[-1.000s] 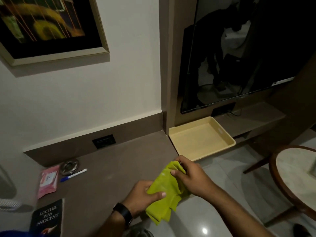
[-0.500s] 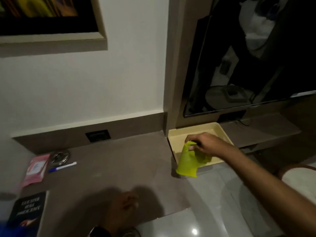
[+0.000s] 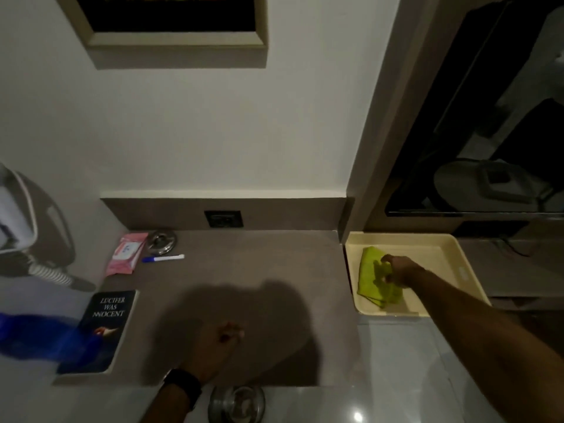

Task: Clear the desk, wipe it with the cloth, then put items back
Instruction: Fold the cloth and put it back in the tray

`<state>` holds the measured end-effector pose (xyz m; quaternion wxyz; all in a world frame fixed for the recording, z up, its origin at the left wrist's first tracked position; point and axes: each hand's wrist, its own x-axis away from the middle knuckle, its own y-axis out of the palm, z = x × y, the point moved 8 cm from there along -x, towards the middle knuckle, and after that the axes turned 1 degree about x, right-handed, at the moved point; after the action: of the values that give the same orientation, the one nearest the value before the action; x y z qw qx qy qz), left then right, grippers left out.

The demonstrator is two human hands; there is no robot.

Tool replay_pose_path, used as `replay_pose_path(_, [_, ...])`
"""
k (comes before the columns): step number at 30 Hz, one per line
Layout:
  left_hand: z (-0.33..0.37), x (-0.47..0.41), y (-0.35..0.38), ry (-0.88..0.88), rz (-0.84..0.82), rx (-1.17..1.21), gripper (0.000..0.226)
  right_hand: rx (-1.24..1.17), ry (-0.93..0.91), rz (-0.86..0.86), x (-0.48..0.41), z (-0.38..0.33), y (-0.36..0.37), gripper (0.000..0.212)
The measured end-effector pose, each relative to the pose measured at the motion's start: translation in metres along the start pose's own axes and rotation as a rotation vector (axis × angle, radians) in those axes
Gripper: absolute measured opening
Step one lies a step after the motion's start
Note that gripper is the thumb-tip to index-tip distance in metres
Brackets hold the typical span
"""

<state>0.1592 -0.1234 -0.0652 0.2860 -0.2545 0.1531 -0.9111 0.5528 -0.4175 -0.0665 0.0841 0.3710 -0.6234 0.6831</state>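
A yellow-green cloth (image 3: 370, 274) lies folded in the left part of the cream tray (image 3: 448, 251), which sits to the right of the brown desk (image 3: 244, 270). My right hand (image 3: 396, 268) rests on the cloth with its fingers still curled on the fabric. My left hand (image 3: 224, 341) hovers over the desk's front middle, fingers loosely curled and holding nothing; it wears a dark wrist band. On the desk's left side lie a black book (image 3: 103, 328), a pink wipes packet (image 3: 126, 253), a blue-capped white pen (image 3: 163, 258) and a round metal ashtray (image 3: 160, 239).
A power socket (image 3: 223, 219) sits in the desk's back panel. A dark TV screen (image 3: 494, 132) hangs above the tray. A metal bin (image 3: 236, 404) stands below the desk's front edge. A grey-and-white appliance (image 3: 27, 221) and a blurred blue object (image 3: 33, 337) are at the left.
My right hand has carried the cloth from above the desk edge into the tray and laid it down. My left hand let go of the cloth and dropped to the desk front.
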Motion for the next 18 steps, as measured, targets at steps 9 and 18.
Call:
replay_pose_path(9, [-0.044, -0.008, -0.044, -0.015, 0.068, -0.156, 0.041, 0.035, -0.045, 0.230, 0.009, -0.026, 0.049, 0.049])
replay_pose_path(18, [-0.070, -0.031, -0.128, -0.123, 0.264, -0.189, 0.014, -0.116, -0.480, 0.470, 0.062, -0.138, 0.060, 0.025])
